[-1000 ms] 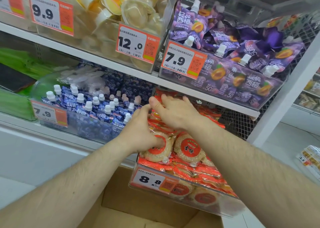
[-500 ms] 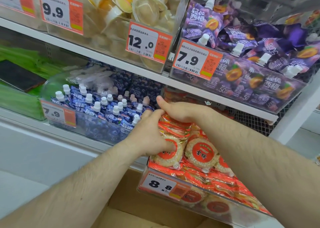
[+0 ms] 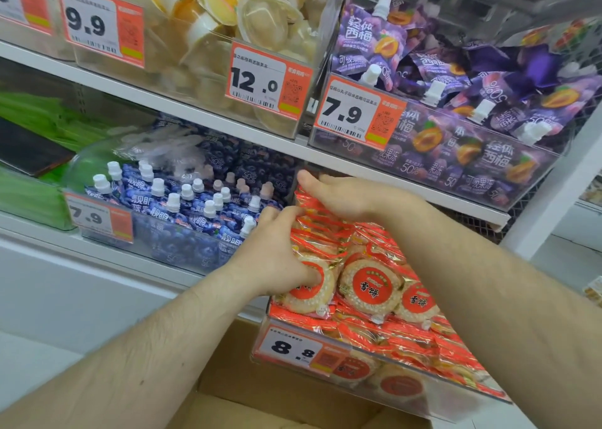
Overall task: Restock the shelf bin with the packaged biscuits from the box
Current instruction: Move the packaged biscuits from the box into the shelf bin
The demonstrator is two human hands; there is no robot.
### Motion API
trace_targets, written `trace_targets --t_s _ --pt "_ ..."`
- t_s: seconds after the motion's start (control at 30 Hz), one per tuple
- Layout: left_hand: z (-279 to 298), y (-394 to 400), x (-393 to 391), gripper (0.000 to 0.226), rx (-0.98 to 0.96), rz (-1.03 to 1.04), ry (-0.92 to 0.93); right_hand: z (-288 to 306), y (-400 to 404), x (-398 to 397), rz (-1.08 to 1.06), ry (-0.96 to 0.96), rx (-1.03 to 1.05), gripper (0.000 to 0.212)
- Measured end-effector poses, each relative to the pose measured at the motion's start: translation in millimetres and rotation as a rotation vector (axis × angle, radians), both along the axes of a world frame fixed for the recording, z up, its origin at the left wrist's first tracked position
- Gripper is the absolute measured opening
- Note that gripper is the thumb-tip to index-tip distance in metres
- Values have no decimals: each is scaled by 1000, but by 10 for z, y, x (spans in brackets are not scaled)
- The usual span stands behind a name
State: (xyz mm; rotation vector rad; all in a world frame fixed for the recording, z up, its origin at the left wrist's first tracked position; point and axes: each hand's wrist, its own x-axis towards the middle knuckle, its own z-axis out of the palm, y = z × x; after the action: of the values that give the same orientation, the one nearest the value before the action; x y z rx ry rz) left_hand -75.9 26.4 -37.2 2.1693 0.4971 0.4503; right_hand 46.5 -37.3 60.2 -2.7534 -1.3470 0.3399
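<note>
Round biscuits in clear packets with red labels (image 3: 369, 290) fill a clear shelf bin (image 3: 433, 386) that carries an 8.8 price tag. My left hand (image 3: 277, 252) grips the left end of a stacked row of these packets, thumb on the front one. My right hand (image 3: 345, 195) lies flat on top of the same row at the back of the bin, just under the shelf above. The brown cardboard box (image 3: 234, 392) sits below the bin; its inside is mostly out of view.
A clear bin of blue spouted pouches (image 3: 182, 213) stands directly left of the biscuit bin. Above are bins of purple pouches (image 3: 456, 109) and jelly cups (image 3: 247, 21). A white shelf board (image 3: 228, 125) runs close over my right hand. A white upright post (image 3: 560, 194) stands at right.
Both hands have stayed on the biscuit row; my right hand has flattened and pressed lower onto the packets at the back. The camera has shifted left and closer.
</note>
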Motion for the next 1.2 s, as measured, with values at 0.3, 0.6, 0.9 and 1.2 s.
trace_targets --t_s 0.3,0.6,0.9,1.2 --pt "43 -87 4 92 107 -2 78 -491 -1181 -38 80 -486 -329 88" --pt "84 -131 -21 83 165 15 98 -638 -989 86 280 -649 -287 72" --pt "153 -456 296 72 813 -20 202 -540 -914 14 234 -436 -398 90" --pt "107 -430 520 72 763 83 197 -341 -729 466 44 -208 -123 64"
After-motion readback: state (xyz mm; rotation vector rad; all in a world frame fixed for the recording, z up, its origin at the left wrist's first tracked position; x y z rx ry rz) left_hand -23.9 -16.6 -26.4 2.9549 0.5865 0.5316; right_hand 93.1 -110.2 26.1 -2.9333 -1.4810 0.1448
